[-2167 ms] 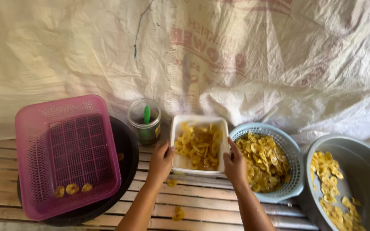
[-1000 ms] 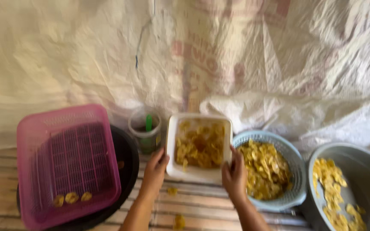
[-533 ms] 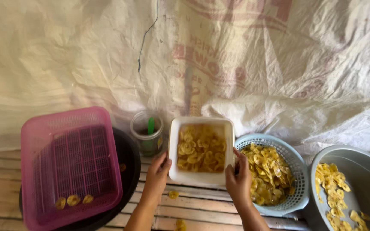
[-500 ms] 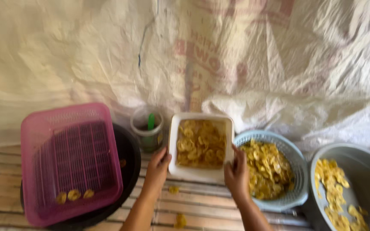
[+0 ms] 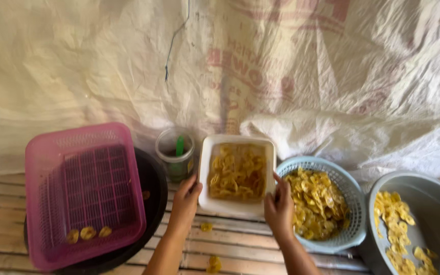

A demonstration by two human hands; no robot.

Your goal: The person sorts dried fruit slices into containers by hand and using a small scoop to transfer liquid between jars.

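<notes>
The white tub point(image 5: 236, 203) of yellow chips point(image 5: 237, 172) sits between your hands: your left hand point(image 5: 186, 197) grips its left rim, your right hand point(image 5: 278, 206) its right, fingers curled, apparently lifting it slightly off the slatted bench point(image 5: 240, 244).

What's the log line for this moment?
left hand: grips white tub | right hand: grips tub | contents: yellow slices | beside: blue basket

Square tub point(image 5: 205, 173) of chips point(image 5: 237, 172) centre, jar point(image 5: 174, 153) left, crate point(image 5: 82, 193) far left, basket point(image 5: 351, 231) right, basin point(image 5: 434, 203) far right.
</notes>
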